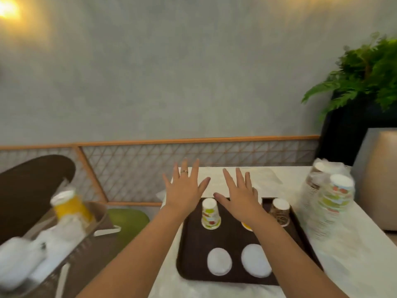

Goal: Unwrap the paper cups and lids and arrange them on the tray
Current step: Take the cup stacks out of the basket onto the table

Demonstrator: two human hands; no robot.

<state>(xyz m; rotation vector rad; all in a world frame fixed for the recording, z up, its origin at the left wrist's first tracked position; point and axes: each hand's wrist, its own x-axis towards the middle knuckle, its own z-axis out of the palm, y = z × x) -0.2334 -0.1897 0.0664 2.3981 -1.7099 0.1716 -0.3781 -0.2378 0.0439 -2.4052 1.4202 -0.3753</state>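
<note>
Surface: white tabletop against a grey wall.
Tray: dark brown rectangular tray; three upturned paper cups along its far edge, two white round lids near its front edge.
Left hand: fingers spread, holding nothing.
Right hand: spread, empty, above the middle cup.
Stack: wrapped printed cups at the table's right edge.
Advice: probably a third lid remains; lay it beside the two, evenly spaced.

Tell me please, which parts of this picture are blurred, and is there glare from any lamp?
In the head view, the cup stacks at the right and the wrapped items in the basket at the left are smeared by motion blur; both hands, left and right, and the tray are fairly sharp; a warm lamp flares at top left; the wall rail bends from wide-angle distortion.
</note>
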